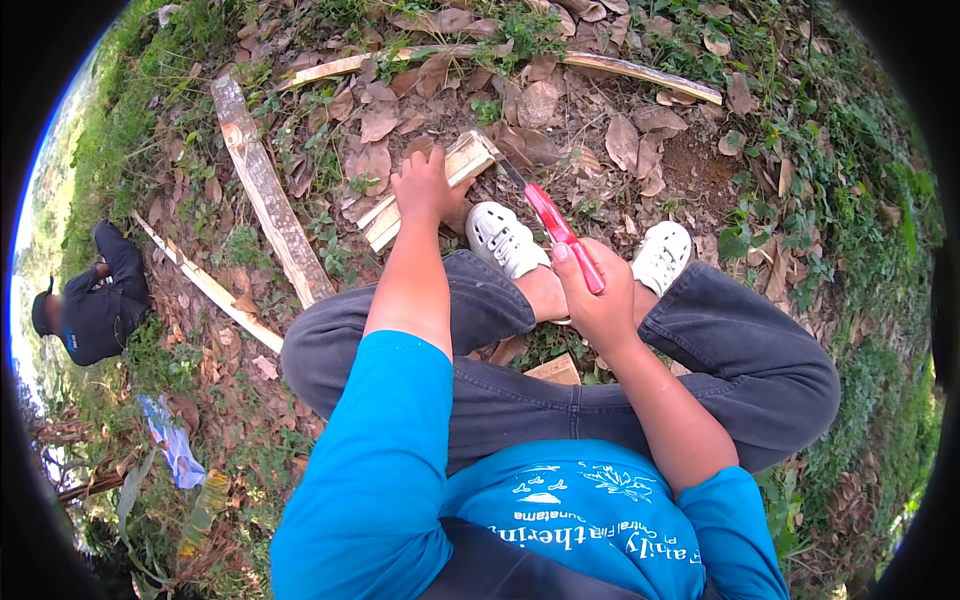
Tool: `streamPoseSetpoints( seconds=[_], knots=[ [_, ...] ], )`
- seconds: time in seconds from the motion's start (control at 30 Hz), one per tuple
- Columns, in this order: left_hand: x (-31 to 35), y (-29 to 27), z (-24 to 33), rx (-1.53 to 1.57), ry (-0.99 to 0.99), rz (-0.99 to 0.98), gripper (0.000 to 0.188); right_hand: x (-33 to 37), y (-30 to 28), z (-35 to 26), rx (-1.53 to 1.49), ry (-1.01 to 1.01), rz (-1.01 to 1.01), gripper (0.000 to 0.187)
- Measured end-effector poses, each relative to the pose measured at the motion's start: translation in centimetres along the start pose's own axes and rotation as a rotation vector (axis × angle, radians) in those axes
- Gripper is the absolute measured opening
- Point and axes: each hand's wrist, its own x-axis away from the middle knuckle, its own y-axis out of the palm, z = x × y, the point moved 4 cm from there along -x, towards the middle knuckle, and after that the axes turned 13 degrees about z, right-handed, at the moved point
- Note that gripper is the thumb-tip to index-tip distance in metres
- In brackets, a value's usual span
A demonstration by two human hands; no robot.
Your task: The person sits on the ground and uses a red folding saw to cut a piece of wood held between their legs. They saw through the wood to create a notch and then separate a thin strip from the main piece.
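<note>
My left hand (424, 188) is closed over a short piece of pale split wood (468, 158) that lies slanted near the ground in front of my feet. My right hand (600, 300) is wrapped round the red handle of a folding saw (545, 208). Its narrow dark blade points forward and left, and meets the far end of the wood. The blade's teeth are too small to make out, and its tip is partly hidden at the wood. My shoes (500, 238) are just behind the wood and saw.
A long bark-edged plank (265, 185) lies to the left, with a thin split strip (215, 290) beyond it. Another long strip (640, 72) crosses the far ground. A small wood block (556, 370) lies between my legs. A person in dark clothes (105, 300) sits far left.
</note>
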Motion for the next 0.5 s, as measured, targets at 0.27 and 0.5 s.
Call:
streamPoseSetpoints(
  seconds=[0.27, 0.5],
  knots=[
    [0.1, -0.7, 0.7, 0.035, -0.006, -0.014, 0.075, 0.2, 0.2, 0.0, 0.036, -0.038, 0.023, 0.037],
    [0.5, -1.9, 1.2, 0.029, 0.015, -0.147, 0.078, 0.0, -0.1, 0.4, 0.021, 0.024, -0.003, 0.039]
  ],
)
